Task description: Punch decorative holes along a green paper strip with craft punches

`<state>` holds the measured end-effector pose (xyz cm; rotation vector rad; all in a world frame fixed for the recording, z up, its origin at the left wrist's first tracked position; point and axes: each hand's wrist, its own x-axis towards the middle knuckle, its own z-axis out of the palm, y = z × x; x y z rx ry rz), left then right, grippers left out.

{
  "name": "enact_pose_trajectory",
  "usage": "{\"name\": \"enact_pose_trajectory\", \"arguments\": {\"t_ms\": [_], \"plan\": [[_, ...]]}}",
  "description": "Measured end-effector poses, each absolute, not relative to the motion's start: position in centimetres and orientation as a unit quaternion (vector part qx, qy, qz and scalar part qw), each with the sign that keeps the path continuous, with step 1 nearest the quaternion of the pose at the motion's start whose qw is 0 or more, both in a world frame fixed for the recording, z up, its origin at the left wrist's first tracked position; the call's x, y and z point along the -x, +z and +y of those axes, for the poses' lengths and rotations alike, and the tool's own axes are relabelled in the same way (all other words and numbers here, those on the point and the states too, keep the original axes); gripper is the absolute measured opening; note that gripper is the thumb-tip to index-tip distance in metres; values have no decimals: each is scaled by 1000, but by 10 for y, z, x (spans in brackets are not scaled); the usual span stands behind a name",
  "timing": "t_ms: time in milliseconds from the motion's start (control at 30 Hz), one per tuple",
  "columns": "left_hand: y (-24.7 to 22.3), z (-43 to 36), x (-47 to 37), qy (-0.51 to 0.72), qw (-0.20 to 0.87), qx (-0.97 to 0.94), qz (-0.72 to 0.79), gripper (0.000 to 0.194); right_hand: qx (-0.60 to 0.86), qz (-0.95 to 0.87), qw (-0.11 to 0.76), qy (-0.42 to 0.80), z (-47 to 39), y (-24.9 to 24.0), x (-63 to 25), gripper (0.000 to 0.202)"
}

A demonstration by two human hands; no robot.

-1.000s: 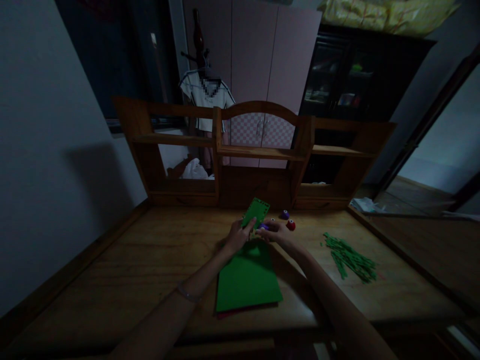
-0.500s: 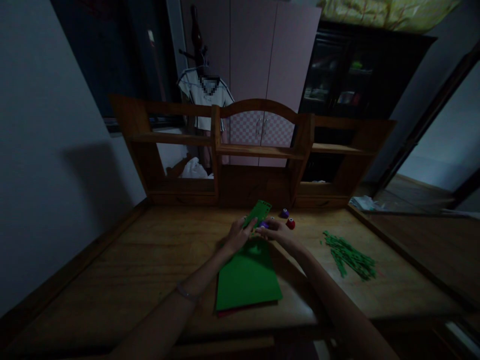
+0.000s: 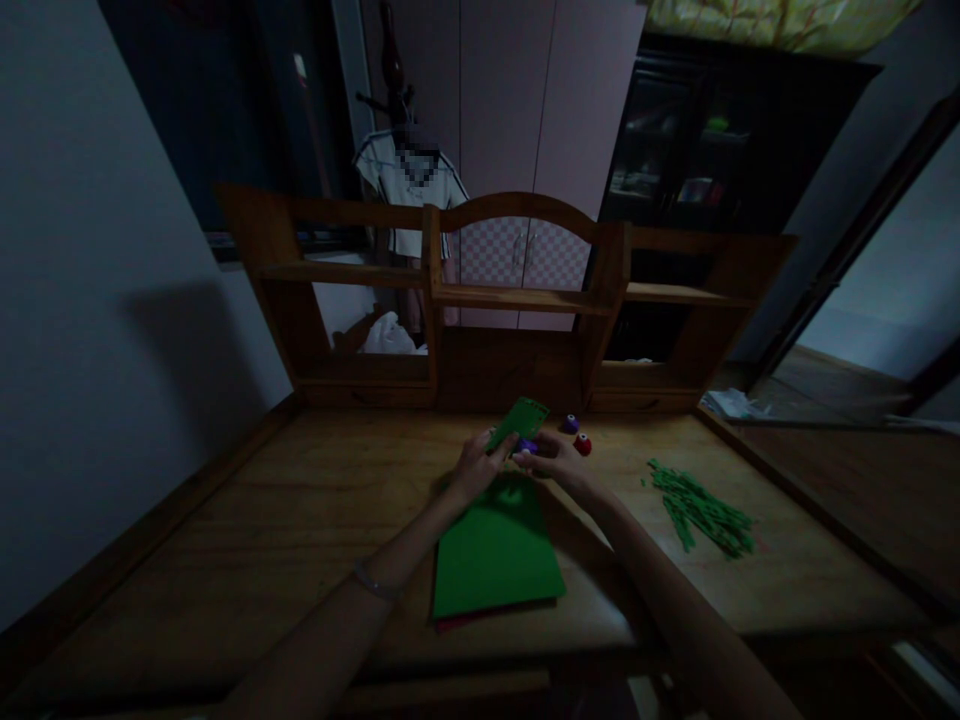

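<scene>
My left hand (image 3: 476, 468) is closed on a strip of green paper (image 3: 523, 416), which slants up and to the right with a row of small cut-outs along its far edge. Against the strip's right side, my right hand (image 3: 561, 464) grips a small purple paper punch (image 3: 526, 446); the fingers partly cover it. Below both hands lies a stack of green paper sheets (image 3: 495, 560), with a reddish edge showing underneath. Another purple punch (image 3: 571, 424) and a red punch (image 3: 583, 444) stand on the desk just beyond my right hand.
A pile of thin green paper strips (image 3: 701, 510) lies on the wooden desk (image 3: 300, 520) at the right. Across the back of the desk runs a wooden shelf unit (image 3: 517, 298). White papers or bags (image 3: 735, 404) lie past the right rim.
The green strip and the purple punch have shifted very slightly in my hands. Both hands keep their hold, and the view has tilted a touch.
</scene>
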<state>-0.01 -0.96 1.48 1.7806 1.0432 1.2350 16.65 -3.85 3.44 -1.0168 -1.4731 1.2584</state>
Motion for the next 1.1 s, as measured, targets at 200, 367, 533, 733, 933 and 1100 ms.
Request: {"name": "enact_pose_trajectory", "arguments": {"t_ms": [200,367,533,733,933,1100], "plan": [[13,-9,-1,479,379,-678,409,40,400,-598,464,517,-38,33,-164,43],[11,-8,-1,476,399,-675,398,42,407,-596,464,513,-37,32,-165,42],[10,-8,-1,474,410,-680,381,44,404,-603,462,510,-39,35,-165,42],[11,-8,0,467,401,-702,358,40,411,-600,460,509,-39,37,-164,43],[13,-10,0,466,412,-692,367,41,414,-601,469,497,-39,36,-165,44],[12,-10,-1,462,425,-686,369,41,417,-596,464,506,-37,34,-167,42]]}}
